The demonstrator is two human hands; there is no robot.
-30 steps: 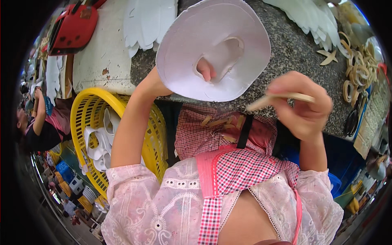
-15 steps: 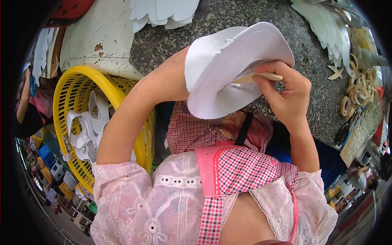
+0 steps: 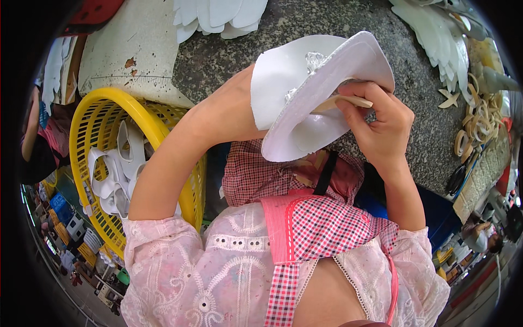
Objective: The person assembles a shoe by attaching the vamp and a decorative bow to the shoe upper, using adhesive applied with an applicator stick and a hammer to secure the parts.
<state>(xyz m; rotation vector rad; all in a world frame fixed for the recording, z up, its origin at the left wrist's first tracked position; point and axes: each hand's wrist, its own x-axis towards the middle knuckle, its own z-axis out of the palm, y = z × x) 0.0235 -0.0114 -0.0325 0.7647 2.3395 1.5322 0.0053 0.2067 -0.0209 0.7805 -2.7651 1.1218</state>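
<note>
A white, curved, flexible piece [image 3: 321,114] like a shoe upper, with a frilly trim along its fold, is held up over the table edge. My left forearm [image 3: 201,122] runs in behind it, and the piece hides my left hand and its fingers. Between thumb and fingers, my right hand [image 3: 384,120] pinches a narrow beige strip [image 3: 357,102]. The strip's far end lies against the inner side of the white piece. My right fingertips are at the piece's right edge.
A yellow basket [image 3: 79,141] at the left holds several white strappy uppers [image 3: 109,177]. White sole-shaped pieces [image 3: 223,13] lie on the speckled table [image 3: 218,60]; more white pieces [image 3: 430,43] fan out at far right. Beige strip rings [image 3: 479,122] are heaped at the right.
The white piece has shifted slightly right and tilted, so its frilly trim shows more. My right hand keeps its pinch on the beige strip, almost in place.
</note>
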